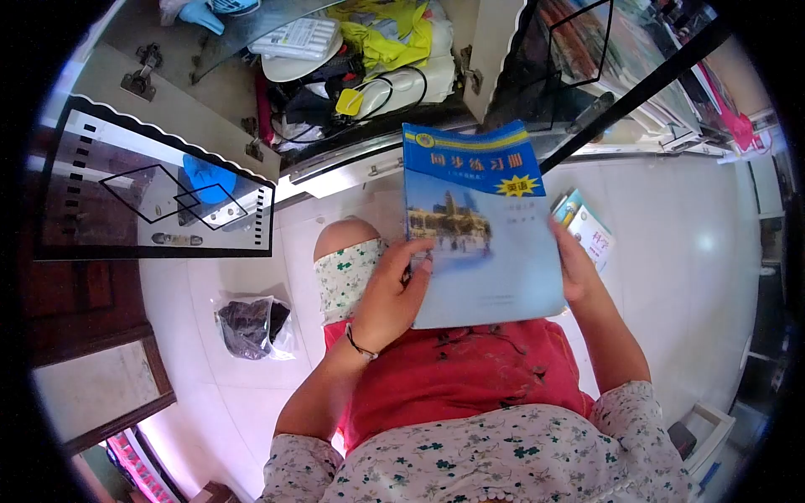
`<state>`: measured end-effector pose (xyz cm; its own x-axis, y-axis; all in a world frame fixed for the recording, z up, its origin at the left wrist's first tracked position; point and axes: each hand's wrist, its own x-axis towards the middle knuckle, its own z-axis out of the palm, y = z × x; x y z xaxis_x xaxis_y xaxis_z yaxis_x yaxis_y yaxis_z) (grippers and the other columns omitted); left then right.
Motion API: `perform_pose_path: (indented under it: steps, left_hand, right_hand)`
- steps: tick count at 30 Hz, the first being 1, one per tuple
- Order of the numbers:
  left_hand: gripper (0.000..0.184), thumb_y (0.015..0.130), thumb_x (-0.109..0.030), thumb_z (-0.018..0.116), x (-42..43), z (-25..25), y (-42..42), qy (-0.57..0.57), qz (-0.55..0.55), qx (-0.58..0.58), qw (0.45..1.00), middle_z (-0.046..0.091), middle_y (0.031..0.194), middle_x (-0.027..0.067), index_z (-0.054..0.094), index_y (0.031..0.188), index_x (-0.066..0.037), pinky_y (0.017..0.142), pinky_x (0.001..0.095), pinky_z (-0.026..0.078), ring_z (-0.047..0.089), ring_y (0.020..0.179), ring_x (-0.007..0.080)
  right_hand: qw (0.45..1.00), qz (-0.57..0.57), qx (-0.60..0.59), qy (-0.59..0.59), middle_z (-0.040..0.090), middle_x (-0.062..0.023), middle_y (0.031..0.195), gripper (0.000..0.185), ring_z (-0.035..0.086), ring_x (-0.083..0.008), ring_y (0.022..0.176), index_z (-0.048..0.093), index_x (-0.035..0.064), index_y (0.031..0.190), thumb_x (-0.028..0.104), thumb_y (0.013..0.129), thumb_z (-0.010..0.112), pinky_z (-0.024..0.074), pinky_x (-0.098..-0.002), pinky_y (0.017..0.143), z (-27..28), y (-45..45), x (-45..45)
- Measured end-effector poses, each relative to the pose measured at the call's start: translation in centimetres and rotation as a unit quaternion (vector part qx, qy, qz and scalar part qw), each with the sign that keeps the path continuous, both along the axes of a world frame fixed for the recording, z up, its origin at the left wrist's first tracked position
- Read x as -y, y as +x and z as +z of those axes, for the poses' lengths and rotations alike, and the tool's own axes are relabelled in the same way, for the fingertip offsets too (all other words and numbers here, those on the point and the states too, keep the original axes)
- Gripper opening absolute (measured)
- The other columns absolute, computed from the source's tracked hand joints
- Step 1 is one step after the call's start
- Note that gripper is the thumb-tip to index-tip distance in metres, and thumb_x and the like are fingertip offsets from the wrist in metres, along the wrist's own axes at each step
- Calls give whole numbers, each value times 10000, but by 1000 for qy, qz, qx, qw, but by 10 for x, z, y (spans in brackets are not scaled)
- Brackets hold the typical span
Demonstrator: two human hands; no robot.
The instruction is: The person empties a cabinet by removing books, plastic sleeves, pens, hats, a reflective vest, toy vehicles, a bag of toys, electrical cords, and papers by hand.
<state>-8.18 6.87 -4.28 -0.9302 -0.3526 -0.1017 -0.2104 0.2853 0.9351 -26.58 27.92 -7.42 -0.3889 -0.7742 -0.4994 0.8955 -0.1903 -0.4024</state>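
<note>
A blue workbook (495, 260) with a building picture and a yellow starburst on its cover is held upright above the lap, face toward the camera. My left hand (396, 293) grips its left edge, with the thumb on the cover. At the right edge my right hand (573, 267) holds it, the fingers partly hidden behind. Behind the right hand, another book (594, 239) with a white and teal cover lies low near the floor, partly covered by the workbook and hand.
An open cabinet (369, 151) holds yellow cloth (390, 38), cables and white items. Its glass door (159, 201) juts out at left. A plastic bag with dark contents (253, 327) lies on the floor. Stacked books or papers (646, 92) stand at the upper right.
</note>
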Motion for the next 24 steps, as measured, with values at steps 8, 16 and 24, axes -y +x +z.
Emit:
perform_pose_path:
  steps: [8, 16, 24]
  left_hand:
    - [329, 944, -137, 425, 8, 23, -2, 198, 14, -117, 973, 478, 1226, 115, 386, 1249, -20, 749, 251, 474, 604, 917, 180]
    - [319, 959, -199, 403, 46, 24, 0, 155, 194, -102, 963, 528, 1175, 125, 408, 1227, -26, 710, 246, 482, 614, 869, 178]
    - [298, 952, -226, 430, 36, 22, -7, 158, 166, -64, 971, 544, 1163, 98, 463, 1189, -48, 709, 244, 474, 595, 860, 143]
  right_hand:
    - [962, 28, -68, 262, 571, -184, 1090, 514, 595, -298, 957, 443, -23, 1218, 27, 724, 577, 490, -395, 840, -24, 0, -103]
    - [966, -100, -115, 208, 516, -170, 1200, 578, 534, -309, 1072, 379, -13, 1275, 51, 742, 591, 445, -424, 916, -47, -24, -234]
    - [913, -187, -146, 332, 497, -146, 1231, 546, 521, -299, 1084, 336, 53, 1325, 109, 825, 550, 440, -435, 905, -107, -57, -313]
